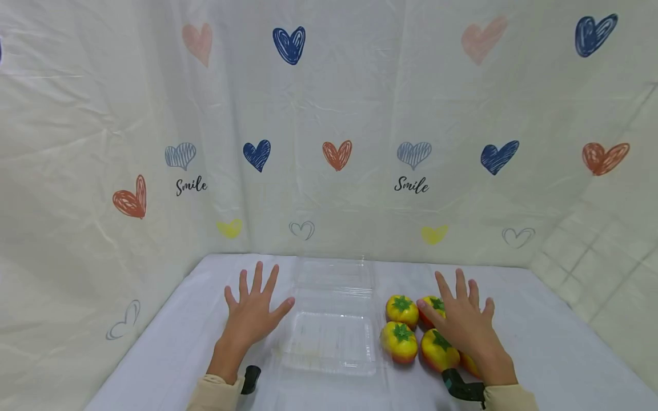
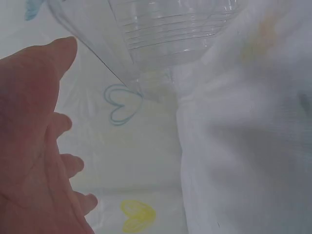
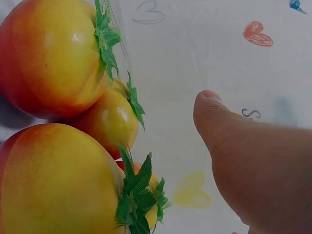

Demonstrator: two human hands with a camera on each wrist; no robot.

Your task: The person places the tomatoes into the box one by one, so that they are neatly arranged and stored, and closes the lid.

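Observation:
My left hand point(image 1: 252, 314) is held with spread, straight fingers over the white table, left of a clear plastic box point(image 1: 329, 337) whose lid lies folded back. Nothing is in its grasp; the left wrist view shows the thumb point(image 2: 63, 51) near the clear plastic point(image 2: 170, 34). On the right, my right hand point(image 1: 465, 322) hovers with fingers spread, partly covering a group of persimmons. These are yellow-orange with green leafy tops: one persimmon point(image 1: 399, 342) sits beside the box, and another persimmon point(image 3: 53, 58) looms large in the right wrist view. The right thumb point(image 3: 209, 112) stands apart from them.
A white cloth covers the table point(image 1: 169, 359). Behind and at the sides hangs a pale curtain point(image 1: 329, 205) printed with hearts and the word Smile. Dark wrist mounts point(image 1: 251, 379) show by both cuffs.

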